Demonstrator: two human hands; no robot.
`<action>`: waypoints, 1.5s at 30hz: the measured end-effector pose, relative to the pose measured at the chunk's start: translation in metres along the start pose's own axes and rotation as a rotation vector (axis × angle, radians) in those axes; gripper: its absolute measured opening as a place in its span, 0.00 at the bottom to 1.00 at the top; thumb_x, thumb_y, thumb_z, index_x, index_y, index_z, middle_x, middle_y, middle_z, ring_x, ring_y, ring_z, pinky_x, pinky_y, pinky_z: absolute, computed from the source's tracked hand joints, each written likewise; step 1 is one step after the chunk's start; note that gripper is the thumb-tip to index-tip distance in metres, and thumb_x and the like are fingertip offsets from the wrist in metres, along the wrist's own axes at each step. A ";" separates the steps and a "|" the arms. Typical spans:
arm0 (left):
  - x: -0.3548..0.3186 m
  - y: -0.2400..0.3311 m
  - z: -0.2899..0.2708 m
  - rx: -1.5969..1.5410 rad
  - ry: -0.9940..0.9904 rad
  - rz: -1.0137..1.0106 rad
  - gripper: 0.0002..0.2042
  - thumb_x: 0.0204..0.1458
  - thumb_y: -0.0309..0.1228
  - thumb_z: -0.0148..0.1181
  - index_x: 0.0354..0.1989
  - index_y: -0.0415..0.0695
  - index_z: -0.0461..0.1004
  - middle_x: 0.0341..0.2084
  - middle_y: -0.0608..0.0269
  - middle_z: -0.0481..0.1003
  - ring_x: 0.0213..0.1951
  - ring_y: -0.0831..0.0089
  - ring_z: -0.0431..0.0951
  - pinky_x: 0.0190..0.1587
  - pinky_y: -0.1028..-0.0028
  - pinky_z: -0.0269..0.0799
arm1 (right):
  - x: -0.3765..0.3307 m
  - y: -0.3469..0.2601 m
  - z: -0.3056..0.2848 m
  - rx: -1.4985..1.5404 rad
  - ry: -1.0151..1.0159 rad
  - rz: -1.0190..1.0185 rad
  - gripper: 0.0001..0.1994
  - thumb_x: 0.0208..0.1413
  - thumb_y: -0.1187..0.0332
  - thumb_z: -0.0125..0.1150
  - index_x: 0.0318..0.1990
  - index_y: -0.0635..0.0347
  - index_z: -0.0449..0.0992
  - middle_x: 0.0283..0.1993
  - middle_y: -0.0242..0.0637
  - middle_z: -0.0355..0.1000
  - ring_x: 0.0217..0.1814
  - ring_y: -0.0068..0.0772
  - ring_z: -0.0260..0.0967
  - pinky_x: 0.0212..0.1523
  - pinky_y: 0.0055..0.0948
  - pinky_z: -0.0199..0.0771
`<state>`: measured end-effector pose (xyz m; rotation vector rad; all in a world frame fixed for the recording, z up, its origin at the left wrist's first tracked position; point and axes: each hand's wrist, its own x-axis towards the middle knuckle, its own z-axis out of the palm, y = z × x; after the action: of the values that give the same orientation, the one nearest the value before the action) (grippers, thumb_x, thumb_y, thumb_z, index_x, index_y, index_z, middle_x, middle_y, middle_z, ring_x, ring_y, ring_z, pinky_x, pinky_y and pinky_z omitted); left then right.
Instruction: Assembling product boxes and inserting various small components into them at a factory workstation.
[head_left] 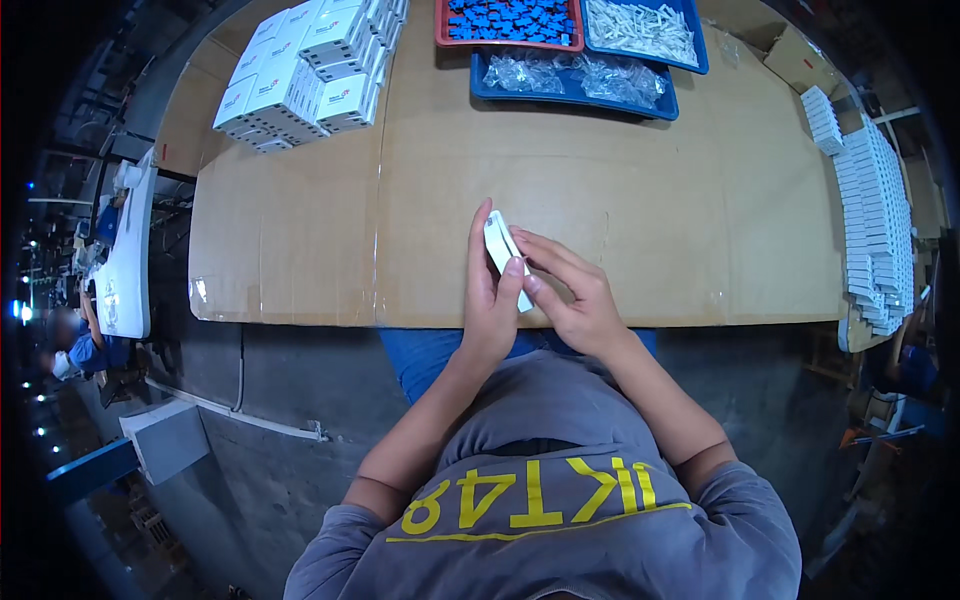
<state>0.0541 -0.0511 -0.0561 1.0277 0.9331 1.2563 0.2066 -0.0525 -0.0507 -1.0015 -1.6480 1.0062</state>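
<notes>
Between both hands, just above the near part of the cardboard-covered table, is a slim white box (496, 236), tilted, with a dark slit along its side. My left hand (486, 306) is closed on its left side, fingers stretched along it and thumb across the near end. From the other side my right hand (582, 304) grips it, with the thumb near its lower end and the fingers bent over its right edge. What may be inside the white box is hidden.
White printed boxes (290, 75) are stacked at the far left. Far off stand a red tray (510, 43) of blue pieces, a blue tray (702, 45) of white pieces and another blue tray (570, 103) with clear plastic bags. Stacks of small white boxes (872, 210) line the right edge.
</notes>
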 end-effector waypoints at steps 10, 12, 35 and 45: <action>0.002 -0.013 -0.007 0.332 -0.066 0.376 0.55 0.55 0.51 0.68 0.78 0.33 0.39 0.65 0.37 0.63 0.67 0.48 0.66 0.68 0.54 0.64 | 0.010 -0.019 -0.003 0.523 -0.076 0.604 0.26 0.68 0.63 0.62 0.69 0.66 0.68 0.62 0.45 0.73 0.66 0.34 0.71 0.67 0.36 0.70; 0.002 -0.019 -0.011 0.448 0.003 0.393 0.55 0.55 0.61 0.63 0.77 0.30 0.44 0.64 0.35 0.63 0.66 0.46 0.68 0.66 0.53 0.67 | 0.007 -0.019 0.007 0.551 -0.067 0.553 0.26 0.67 0.65 0.64 0.68 0.66 0.68 0.63 0.45 0.73 0.66 0.34 0.70 0.68 0.36 0.69; 0.006 -0.037 -0.004 0.312 0.237 0.605 0.38 0.58 0.55 0.47 0.59 0.25 0.66 0.48 0.39 0.71 0.48 0.53 0.74 0.52 0.59 0.72 | -0.009 -0.028 0.029 0.406 0.014 0.405 0.23 0.72 0.71 0.54 0.72 0.68 0.66 0.63 0.45 0.75 0.61 0.26 0.72 0.61 0.27 0.72; -0.002 -0.034 -0.006 0.253 0.194 0.497 0.43 0.57 0.62 0.47 0.62 0.26 0.62 0.53 0.43 0.69 0.52 0.59 0.72 0.57 0.61 0.69 | -0.011 -0.028 0.029 0.319 0.003 0.347 0.22 0.73 0.68 0.53 0.71 0.67 0.68 0.60 0.46 0.76 0.58 0.27 0.73 0.58 0.27 0.74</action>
<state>0.0581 -0.0532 -0.0901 1.4139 1.0401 1.7015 0.1772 -0.0769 -0.0341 -1.0866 -1.2795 1.4450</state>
